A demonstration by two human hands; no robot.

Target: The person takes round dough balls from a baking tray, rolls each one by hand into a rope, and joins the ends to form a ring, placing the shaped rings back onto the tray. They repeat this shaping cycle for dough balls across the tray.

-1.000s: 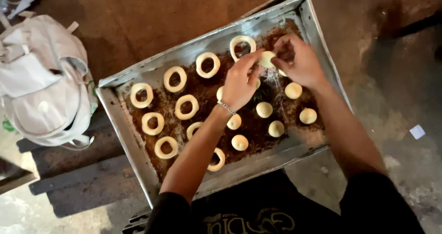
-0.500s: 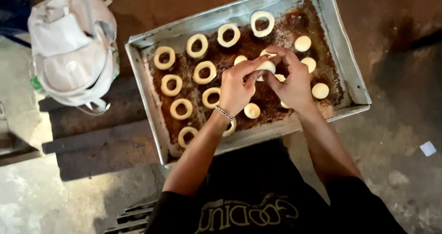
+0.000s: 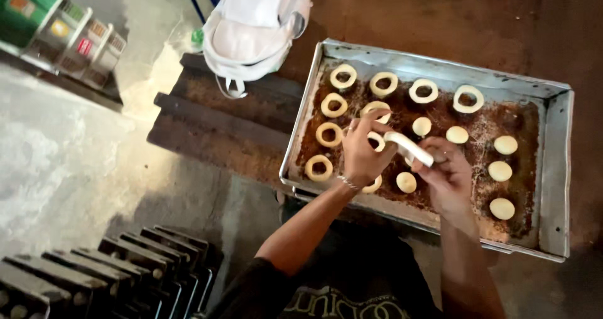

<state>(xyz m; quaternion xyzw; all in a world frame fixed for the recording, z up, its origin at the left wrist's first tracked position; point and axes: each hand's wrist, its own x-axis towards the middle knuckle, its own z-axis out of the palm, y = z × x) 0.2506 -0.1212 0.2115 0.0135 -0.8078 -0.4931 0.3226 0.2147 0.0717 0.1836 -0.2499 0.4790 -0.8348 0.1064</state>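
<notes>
Over a stained concrete floor, your left hand point(image 3: 364, 152) and right hand point(image 3: 447, 176) pinch a stretched dough strip point(image 3: 408, 148) above the metal tray point(image 3: 556, 168), which holds dough rings point(image 3: 424, 90) at twelve o'clock and dough balls point(image 3: 500, 171) at three; a white backpack point(image 3: 254, 24) lies at ten.
</notes>
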